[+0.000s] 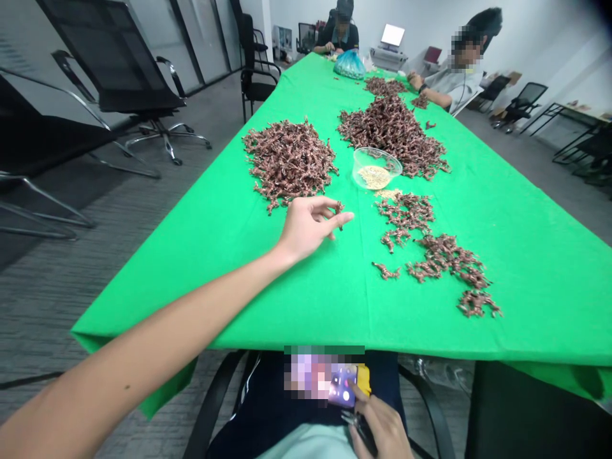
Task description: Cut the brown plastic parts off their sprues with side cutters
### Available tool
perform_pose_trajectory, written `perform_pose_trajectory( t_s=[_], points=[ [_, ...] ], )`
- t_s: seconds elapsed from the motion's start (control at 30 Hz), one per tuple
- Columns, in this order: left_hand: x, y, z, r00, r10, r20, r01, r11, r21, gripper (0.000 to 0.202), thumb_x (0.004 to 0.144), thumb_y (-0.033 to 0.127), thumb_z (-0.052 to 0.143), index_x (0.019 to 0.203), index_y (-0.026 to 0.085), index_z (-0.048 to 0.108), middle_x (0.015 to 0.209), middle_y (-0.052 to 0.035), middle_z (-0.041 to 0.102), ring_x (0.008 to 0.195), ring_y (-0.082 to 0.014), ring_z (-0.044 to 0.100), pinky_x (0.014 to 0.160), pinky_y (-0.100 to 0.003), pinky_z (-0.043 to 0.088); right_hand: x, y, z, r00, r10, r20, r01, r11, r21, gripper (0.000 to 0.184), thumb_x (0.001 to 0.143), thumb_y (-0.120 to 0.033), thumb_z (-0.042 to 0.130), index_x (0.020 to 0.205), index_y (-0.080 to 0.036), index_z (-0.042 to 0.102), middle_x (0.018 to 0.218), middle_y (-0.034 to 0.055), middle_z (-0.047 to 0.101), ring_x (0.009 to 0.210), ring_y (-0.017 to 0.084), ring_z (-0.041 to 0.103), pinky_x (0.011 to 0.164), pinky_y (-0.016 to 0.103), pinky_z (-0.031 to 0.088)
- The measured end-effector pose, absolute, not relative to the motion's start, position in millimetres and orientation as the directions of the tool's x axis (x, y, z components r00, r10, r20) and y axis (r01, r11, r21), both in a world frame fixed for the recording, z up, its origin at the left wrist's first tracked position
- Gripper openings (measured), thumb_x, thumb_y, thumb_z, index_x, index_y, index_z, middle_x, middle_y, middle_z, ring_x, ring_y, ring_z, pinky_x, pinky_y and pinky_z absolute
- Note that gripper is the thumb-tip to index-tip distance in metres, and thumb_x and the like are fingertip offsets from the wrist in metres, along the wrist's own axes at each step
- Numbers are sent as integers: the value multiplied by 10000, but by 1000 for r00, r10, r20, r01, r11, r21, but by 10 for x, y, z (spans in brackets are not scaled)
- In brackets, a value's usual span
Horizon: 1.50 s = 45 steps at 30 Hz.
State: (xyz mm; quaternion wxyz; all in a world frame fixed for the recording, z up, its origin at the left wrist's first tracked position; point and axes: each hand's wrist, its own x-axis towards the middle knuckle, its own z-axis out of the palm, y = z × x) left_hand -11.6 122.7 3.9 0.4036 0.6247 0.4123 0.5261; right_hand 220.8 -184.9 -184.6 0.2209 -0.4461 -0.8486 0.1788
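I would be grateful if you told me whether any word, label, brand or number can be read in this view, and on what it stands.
No word, label, brand or number can be read anywhere in this view.
The phone in the right hand: its screen is pixelated and too blurred to read.
The laptop screen: too small and bright to read.
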Motion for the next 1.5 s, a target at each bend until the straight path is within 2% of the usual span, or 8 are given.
perform_pose_trajectory(
  t_s=[0.33, 0.6, 0.8, 0.9, 1.2, 1.33, 1.43, 1.5],
  points=[
    [-117, 1227, 33, 100, 940, 327, 90, -336, 938, 400, 712, 475, 810, 875, 119, 731, 673, -67, 727, 436, -132, 635, 401, -221, 471, 2168, -1853, -1783, -441, 866, 234, 666, 491, -562, 260, 868, -150, 534, 1127, -167, 550, 1183, 179, 654, 756, 237, 682, 670, 354, 590],
    [-104, 1217, 44, 109, 940, 322, 109, -333, 936, 399, 701, 479, 817, 873, 131, 727, 678, -59, 728, 438, -127, 630, 403, -219, 464, 2123, -1808, -1679, -405, 881, 245, 652, 466, -598, 276, 892, -179, 506, 1159, -160, 576, 1054, 152, 696, 845, 265, 709, 724, 369, 607],
    [-108, 1222, 34, 116, 943, 311, 128, -324, 937, 419, 722, 506, 792, 893, 130, 725, 697, -68, 738, 450, -135, 640, 417, -228, 473, 2071, -1743, -1413, -217, 874, 435, 678, 456, -577, 122, 902, -190, 512, 995, -174, 588, 1027, 157, 716, 870, 301, 725, 730, 399, 603],
    [-108, 1223, 24, 127, 943, 308, 136, -324, 936, 421, 735, 508, 780, 902, 126, 725, 700, -74, 739, 452, -138, 639, 421, -233, 474, 2046, -1663, -1111, -171, 860, 481, 655, 464, -596, 130, 900, -178, 513, 1009, -166, 583, 1023, 158, 714, 889, 304, 722, 721, 398, 594],
    [-102, 1236, 19, 130, 931, 342, 212, -363, 907, 355, 735, 437, 800, 908, 136, 727, 701, -49, 728, 467, -131, 637, 436, -224, 464, 1767, -1013, -125, -161, 782, 602, 787, 470, -401, 340, 869, -232, 614, 1201, -158, 596, 1149, 145, 642, 1059, 315, 625, 874, 462, 538],
    [-107, 1251, 11, 119, 926, 357, 229, -376, 898, 320, 735, 404, 802, 904, 143, 727, 685, -34, 718, 469, -129, 633, 438, -218, 456, 1510, -561, -71, -251, 857, 450, 852, 416, -317, 263, 939, -294, 557, 1143, -132, 596, 1128, 168, 600, 1086, 326, 568, 938, 520, 500],
    [-120, 1259, 3, 128, 923, 364, 258, -385, 886, 324, 742, 421, 788, 924, 158, 732, 696, -34, 724, 489, -134, 636, 455, -226, 467, 1361, -336, -104, -311, 872, 379, 861, 427, -275, 414, 961, -374, 525, 1247, -75, 535, 1250, 221, 518, 1214, 377, 474, 1000, 592, 447],
    [-132, 1254, 6, 149, 916, 373, 278, -401, 873, 318, 762, 429, 767, 934, 164, 736, 707, -41, 731, 510, -140, 641, 471, -232, 477, 1302, -290, -110, -308, 851, 425, 860, 440, -258, 551, 955, -437, 540, 1334, -43, 472, 1362, 251, 437, 1315, 417, 381, 1045, 631, 397]
  ],
)
